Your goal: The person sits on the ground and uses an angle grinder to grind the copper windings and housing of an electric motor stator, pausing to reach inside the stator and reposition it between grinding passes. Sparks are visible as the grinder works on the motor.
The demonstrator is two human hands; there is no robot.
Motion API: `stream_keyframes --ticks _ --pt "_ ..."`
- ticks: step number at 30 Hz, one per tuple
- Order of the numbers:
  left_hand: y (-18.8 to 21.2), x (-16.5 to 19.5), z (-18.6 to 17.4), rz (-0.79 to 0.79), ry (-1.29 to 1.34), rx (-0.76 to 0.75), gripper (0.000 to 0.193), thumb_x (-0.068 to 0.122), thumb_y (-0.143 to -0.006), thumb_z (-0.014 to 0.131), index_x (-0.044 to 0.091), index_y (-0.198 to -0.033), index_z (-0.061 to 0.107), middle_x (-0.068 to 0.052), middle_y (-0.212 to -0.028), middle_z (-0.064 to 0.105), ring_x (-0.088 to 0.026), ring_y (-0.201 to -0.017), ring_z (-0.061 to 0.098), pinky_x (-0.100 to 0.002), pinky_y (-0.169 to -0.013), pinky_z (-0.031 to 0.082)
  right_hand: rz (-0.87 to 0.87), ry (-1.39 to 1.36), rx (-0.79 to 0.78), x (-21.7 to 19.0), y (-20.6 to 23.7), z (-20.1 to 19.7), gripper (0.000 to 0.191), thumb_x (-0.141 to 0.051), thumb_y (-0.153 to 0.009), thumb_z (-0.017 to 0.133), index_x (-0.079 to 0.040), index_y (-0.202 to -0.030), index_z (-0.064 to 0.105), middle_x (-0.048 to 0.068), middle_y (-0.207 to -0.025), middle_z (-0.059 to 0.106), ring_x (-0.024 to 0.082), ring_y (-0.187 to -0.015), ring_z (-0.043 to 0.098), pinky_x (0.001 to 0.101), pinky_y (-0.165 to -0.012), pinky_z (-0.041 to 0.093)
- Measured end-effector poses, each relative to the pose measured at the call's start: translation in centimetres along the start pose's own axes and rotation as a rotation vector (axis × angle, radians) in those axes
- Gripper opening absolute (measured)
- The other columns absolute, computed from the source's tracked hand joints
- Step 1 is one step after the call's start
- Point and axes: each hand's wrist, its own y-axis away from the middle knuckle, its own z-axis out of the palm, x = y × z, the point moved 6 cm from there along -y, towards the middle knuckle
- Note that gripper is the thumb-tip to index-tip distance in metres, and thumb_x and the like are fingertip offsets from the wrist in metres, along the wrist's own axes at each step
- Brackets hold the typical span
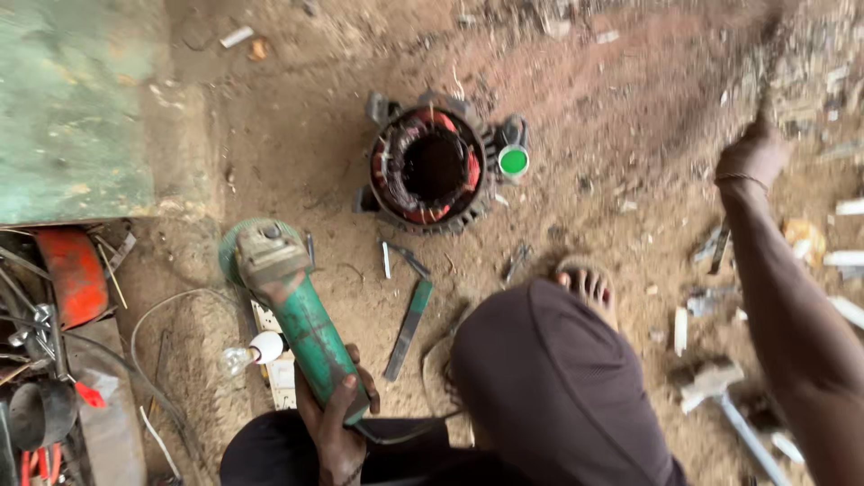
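I note the left hand [335, 425] clenched round the green angle grinder [292, 306] (disc end toward the motor stator [434, 166] on the dirt floor [297, 135]), while the right hand [754, 151], outstretched and blurred, leaves its grip undeterminable.

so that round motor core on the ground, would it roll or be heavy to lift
The motor core lies flat on the dirt with its hole facing up, so it probably won't roll. Thick metal and packed copper windings suggest it's heavy for its size; the lugs on its rim likely offer grip.

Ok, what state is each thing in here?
Green angle grinder: gripped by left hand, disc end resting on ground.
Round motor stator with copper windings: lying flat, bore up, untouched.
White light bulb: lying down, unlit.
Right hand: closed, blurred.
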Motion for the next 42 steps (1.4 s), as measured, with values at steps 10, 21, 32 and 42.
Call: stream_keyframes --ticks 10,21,32,42 --pt "-3.1 -2.6 -3.9 0.022 0.024 -0.011 0.066 0.007 -0.084 0.065 0.0 -0.146 0.041 -0.02 -0.106 0.064 -0.021 -0.068 0.063 -0.033 -0.043 0.05 -0.057 0.501 -0.423 1.7 7.2 7.2 0.034 -0.027 -0.112 0.045 -0.004 -0.097 0.065 0.011 -0.07 0.056 0.024 -0.069 0.06 0.0482 -0.077 0.044" --pt "-1.8 -3.8 -5.3 0.061 0.001 -0.094 0.063 0.006 -0.083 0.063 -0.002 -0.142 0.042 -0.021 -0.107 0.062 -0.023 -0.067 0.063 -0.032 -0.044 0.05 0.039 0.518 -0.649 5.2 16.5 6.9 0.05 -0.04 -0.114 0.041 -0.001 -0.093 0.064 0.015 -0.065 0.056 0.029 -0.067 0.065 0.0548 -0.094 0.042" --pt "-2.1 -2.7 -5.3 0.017 -0.035 -0.074 0.057 0.006 -0.085 0.064 -0.003 -0.137 0.044 -0.02 -0.106 0.063 -0.022 -0.068 0.063 -0.033 -0.045 0.05 -0.457 0.846 -0.762 3.3 17.7 9.1 0.031 -0.027 -0.104 0.045 -0.011 -0.096 0.07 0.012 -0.084 0.072 0.025 -0.073 0.068 0.0431 -0.068 0.059" --pt "-1.1 -5.5 -7.6 0.124 0.043 -0.124 0.066 0.004 -0.084 0.065 -0.002 -0.145 0.042 -0.023 -0.104 0.065 -0.024 -0.062 0.063 -0.034 -0.039 0.047 -0.325 1.006 -0.311 16.5 14.3 -0.2 0.018 -0.024 -0.102 0.056 -0.012 -0.096 0.068 0.01 -0.078 0.066 0.023 -0.067 0.065 0.04 -0.06 0.052"
